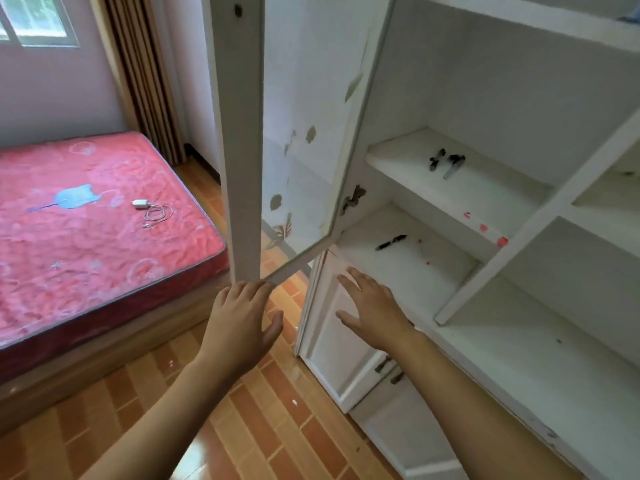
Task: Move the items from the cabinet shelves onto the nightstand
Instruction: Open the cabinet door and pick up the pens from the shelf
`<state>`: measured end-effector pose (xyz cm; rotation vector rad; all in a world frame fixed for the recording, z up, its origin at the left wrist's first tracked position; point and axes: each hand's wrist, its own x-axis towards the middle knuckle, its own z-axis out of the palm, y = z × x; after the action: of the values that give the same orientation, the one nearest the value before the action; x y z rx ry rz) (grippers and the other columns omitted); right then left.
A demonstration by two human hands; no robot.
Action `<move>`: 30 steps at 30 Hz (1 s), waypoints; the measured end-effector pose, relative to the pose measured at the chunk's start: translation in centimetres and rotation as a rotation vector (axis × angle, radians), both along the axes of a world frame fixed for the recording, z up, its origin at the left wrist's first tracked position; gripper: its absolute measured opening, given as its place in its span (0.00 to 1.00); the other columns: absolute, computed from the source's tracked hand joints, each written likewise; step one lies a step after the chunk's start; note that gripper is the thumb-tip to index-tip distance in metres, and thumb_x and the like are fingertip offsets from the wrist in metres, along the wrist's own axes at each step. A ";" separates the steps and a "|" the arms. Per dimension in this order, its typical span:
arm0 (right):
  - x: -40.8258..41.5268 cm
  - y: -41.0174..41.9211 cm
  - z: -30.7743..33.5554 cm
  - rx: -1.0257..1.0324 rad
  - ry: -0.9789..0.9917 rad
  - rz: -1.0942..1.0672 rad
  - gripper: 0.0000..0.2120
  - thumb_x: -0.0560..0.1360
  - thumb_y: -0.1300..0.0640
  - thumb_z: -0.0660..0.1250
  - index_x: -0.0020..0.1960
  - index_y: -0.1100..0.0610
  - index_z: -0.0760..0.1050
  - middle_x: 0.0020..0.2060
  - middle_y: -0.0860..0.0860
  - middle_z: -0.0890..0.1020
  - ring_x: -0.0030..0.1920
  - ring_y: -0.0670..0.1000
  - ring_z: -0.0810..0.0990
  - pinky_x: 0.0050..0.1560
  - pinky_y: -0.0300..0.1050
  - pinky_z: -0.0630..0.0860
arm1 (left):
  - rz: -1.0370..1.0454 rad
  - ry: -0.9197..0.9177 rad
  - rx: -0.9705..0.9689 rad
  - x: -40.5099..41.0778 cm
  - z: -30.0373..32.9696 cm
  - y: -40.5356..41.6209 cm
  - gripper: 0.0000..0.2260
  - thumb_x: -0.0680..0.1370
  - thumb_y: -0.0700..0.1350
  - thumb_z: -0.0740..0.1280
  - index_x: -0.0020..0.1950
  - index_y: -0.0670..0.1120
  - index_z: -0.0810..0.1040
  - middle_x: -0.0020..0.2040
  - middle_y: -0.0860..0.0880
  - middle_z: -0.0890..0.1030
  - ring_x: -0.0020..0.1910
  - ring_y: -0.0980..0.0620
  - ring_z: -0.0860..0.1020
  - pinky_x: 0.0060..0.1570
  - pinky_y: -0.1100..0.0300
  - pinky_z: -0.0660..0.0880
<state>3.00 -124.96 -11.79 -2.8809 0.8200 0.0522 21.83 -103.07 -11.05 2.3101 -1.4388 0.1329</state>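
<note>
Both bare hands are reaching forward: left hand [242, 320] is touching the bottom edge of the open white glass-paned cabinet door [277, 133], fingers relaxed; right hand [372, 310] is hovering spread and empty before the white cabinet shelves [450, 292]. Black pen [391, 242] is lying on the lower shelf, small dark tubes [446, 161] above.

A bed with a red patterned mattress [97, 216] fills the nine o'clock side. On it lie a white charger [140, 204] with its coiled cable [157, 215], and at their nine o'clock a blue cat-shaped fan [71, 197]. Striped brown curtains [138, 71] hang at eleven o'clock beside a window [36, 19]. Orange-brown tiled floor [263, 420] spreads at six o'clock.
</note>
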 end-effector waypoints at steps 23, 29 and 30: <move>-7.0 -13.4 -3.9 0.167 -0.019 -0.182 0.34 0.84 0.39 0.59 0.84 0.50 0.54 0.84 0.50 0.53 0.82 0.51 0.55 0.79 0.56 0.58 | -0.112 0.039 0.184 -4.8 -2.2 -17.5 0.29 0.79 0.63 0.54 0.74 0.50 0.74 0.71 0.49 0.77 0.71 0.46 0.73 0.71 0.44 0.71; -6.8 -16.3 -6.0 0.159 0.000 -0.231 0.34 0.84 0.38 0.58 0.84 0.50 0.54 0.84 0.51 0.53 0.82 0.53 0.56 0.80 0.57 0.58 | -0.148 0.017 0.224 -5.5 -4.2 -22.2 0.28 0.81 0.63 0.54 0.75 0.51 0.72 0.73 0.50 0.75 0.73 0.47 0.72 0.73 0.44 0.68; -6.8 -16.6 -6.3 0.165 0.008 -0.249 0.34 0.84 0.38 0.58 0.84 0.50 0.54 0.84 0.51 0.54 0.82 0.54 0.56 0.80 0.57 0.58 | -0.160 0.026 0.228 -5.5 -4.7 -23.0 0.26 0.81 0.62 0.57 0.76 0.51 0.71 0.74 0.51 0.74 0.74 0.47 0.71 0.74 0.45 0.67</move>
<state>-3.81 -141.55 -18.12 -2.6078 1.1130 0.0986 16.33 -126.10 -15.71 2.3490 -1.6944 -0.1135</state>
